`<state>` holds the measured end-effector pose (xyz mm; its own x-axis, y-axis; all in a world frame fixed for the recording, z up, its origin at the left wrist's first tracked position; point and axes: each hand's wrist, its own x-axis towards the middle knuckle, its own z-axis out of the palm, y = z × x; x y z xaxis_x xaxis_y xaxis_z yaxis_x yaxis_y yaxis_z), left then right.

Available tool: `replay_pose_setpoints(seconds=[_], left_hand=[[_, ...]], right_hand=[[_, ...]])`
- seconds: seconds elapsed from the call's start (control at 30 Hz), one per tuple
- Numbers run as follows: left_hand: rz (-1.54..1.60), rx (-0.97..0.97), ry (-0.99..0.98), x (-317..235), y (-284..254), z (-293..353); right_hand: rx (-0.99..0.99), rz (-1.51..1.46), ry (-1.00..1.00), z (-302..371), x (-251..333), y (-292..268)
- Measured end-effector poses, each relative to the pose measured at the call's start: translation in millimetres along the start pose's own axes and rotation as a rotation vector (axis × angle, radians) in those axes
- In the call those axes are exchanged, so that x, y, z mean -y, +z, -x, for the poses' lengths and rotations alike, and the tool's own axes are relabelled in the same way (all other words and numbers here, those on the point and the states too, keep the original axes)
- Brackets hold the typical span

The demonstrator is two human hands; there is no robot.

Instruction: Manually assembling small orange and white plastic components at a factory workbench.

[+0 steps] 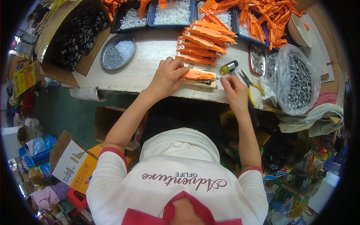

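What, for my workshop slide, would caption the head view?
Left hand holds an orange piece; right hand near its end.

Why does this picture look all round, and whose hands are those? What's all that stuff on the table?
There's no robot here, just a person. A camera on their head looks down through a very wide lens, so straight edges bend near the rim. That's why you see their own shirt and arms.

The left hand holds an orange part at one end. The right hand is by its other end; I can't tell if it's touching.

On the table are a stack of orange parts, a round dish, pliers and a bag of grey pieces. Trays with white bits sit further back.
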<state>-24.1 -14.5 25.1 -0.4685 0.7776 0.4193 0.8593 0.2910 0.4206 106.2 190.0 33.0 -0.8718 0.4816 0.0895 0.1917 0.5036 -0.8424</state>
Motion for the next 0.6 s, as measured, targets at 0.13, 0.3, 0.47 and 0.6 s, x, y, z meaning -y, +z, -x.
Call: replay_pose_setpoints(seconds=[0.13, 0.3, 0.47, 0.6], left_hand=[[0.014, 0.093, -0.039, -0.5, -5.3, -4.2], [0.051, 0.102, -0.025, 3.5, -2.2, -5.5], [0.028, 0.074, 0.031, -0.7, 1.0, -9.1], [-0.015, 0.098, 0.065, 1.7, -1.1, -11.8]], right_hand=[[-0.094, 0.256, -0.08, -1.6, -20.5, -22.9], [-0.121, 0.755, -0.267, -4.5, -39.7, -25.4], [-0.101, 0.811, -0.305, -10.7, -47.6, -22.7], [-0.158, 0.703, -0.291, -2.7, -44.9, -28.2]])
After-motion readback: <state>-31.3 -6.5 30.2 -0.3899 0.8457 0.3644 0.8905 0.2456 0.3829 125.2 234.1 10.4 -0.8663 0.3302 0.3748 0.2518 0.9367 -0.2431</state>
